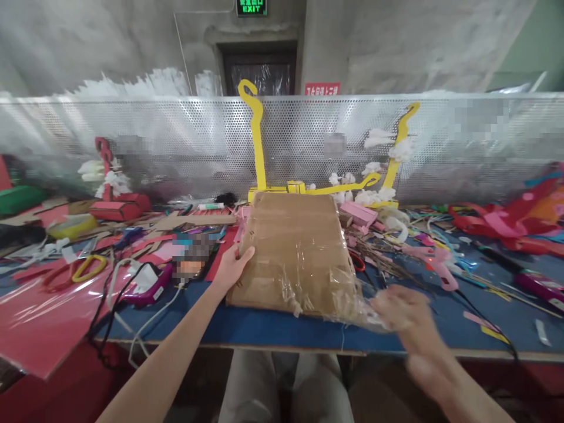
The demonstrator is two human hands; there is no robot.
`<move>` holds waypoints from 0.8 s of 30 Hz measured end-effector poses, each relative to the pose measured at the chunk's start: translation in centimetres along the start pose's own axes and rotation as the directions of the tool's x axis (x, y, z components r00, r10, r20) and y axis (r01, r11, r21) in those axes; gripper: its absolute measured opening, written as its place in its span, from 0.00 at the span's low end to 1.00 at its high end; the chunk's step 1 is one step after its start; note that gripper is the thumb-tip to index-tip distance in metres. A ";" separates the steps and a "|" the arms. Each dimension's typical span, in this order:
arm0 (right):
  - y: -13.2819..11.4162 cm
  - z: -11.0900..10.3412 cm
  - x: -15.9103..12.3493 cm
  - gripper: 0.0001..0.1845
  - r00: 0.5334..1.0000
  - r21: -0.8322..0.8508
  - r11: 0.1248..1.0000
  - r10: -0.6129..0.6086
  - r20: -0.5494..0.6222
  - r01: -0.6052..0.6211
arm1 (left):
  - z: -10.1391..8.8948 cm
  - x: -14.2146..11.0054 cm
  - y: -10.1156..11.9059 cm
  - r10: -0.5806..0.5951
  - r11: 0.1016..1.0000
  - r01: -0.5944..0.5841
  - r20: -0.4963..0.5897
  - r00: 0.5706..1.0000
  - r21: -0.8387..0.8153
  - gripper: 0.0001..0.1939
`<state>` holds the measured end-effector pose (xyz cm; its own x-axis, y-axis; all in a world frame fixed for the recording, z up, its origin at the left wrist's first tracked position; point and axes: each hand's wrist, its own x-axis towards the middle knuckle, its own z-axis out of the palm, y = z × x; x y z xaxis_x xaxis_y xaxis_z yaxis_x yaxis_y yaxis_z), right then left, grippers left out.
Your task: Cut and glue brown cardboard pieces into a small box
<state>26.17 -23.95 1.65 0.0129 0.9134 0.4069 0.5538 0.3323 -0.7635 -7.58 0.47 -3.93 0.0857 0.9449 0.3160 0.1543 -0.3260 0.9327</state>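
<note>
A flat brown cardboard package (294, 252), wrapped in clear plastic film, lies on the blue table (273, 326) right in front of me. My left hand (232, 267) grips its left edge, thumb on top and fingers under the side. My right hand (403, 311) is at the package's near right corner, where loose film (352, 314) is bunched up. That hand is smeared by motion, so I cannot make out its fingers.
Yellow cardboard shapes with white tufts (374, 176) stand behind the package against a perforated metal screen (176, 141). Red sheets (39, 323), yellow-handled scissors (88, 267), cables, a pink glue gun (150, 288) and paper scraps cover the table left and right.
</note>
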 end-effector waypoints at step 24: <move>1.1 9.6 12.5 0.17 0.726 -0.351 0.731 -0.280 0.628 0.585 | -0.7 -9.7 4.6 -0.380 0.708 0.489 0.308 0.872 -0.510 0.25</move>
<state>18.91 -9.90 1.07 -0.6682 0.7182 0.1942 0.7046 0.6947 -0.1446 -8.39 -10.15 -2.62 0.3189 0.9385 -0.1327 -0.3511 0.2471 0.9031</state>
